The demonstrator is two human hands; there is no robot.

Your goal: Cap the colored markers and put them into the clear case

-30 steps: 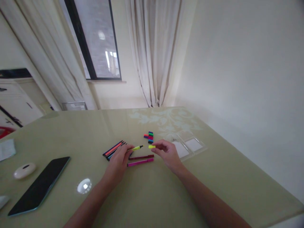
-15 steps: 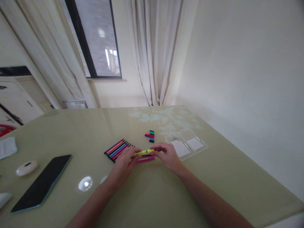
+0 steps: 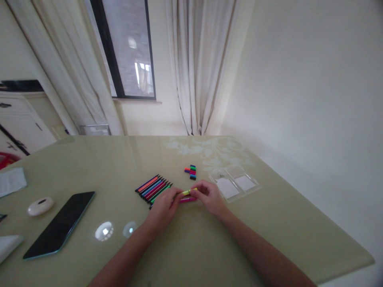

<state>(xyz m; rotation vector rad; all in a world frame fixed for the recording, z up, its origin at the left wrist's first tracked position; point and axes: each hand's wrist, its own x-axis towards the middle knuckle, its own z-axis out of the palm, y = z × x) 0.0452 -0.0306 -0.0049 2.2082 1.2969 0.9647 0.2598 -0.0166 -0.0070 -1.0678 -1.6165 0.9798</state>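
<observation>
Between my two hands is a yellow marker (image 3: 186, 193), held level just above the table. My left hand (image 3: 164, 205) is closed around its left part, the barrel. The fingertips of my right hand (image 3: 208, 195) pinch the cap end. Right below it a pink marker (image 3: 188, 199) lies on the table, partly covered by my fingers. To the left, a row of uncapped markers (image 3: 154, 187) lies side by side, tips pointing away; my left hand hides its near right part. Several loose marker caps (image 3: 192, 172) are grouped beyond my hands.
A clear plastic case (image 3: 237, 196) with white inserts lies open to the right. A dark tablet (image 3: 61, 223), a white rounded object (image 3: 40, 206) and a folded paper or cloth (image 3: 12, 181) are on the left. Two shiny light spots show on the table (image 3: 191, 255).
The view has shifted slightly, moving the table things a little rightward in the picture. Less of the yellow marker shows between my hands, which stay closed on it.
</observation>
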